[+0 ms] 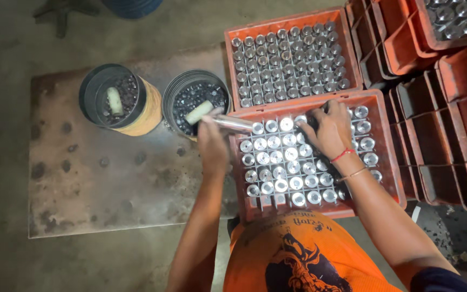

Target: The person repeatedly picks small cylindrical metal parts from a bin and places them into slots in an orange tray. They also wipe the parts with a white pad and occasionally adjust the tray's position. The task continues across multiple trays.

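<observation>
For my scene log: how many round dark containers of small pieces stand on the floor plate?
2. One container with a yellowish side stands at the left; the other container stands right of it, beside the near orange crate, by the left hand.

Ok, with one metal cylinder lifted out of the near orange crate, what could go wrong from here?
1. The left hand holds the shiny metal cylinder sideways over the crate's edge; it could slip and fall onto the rusty floor plate.
2. The right hand rests on the tightly packed upright cylinders in the near orange plastic crate; a nudge may tip neighbours.
3. The two open black tins of dark bits stand close by; an elbow may knock them.
</observation>
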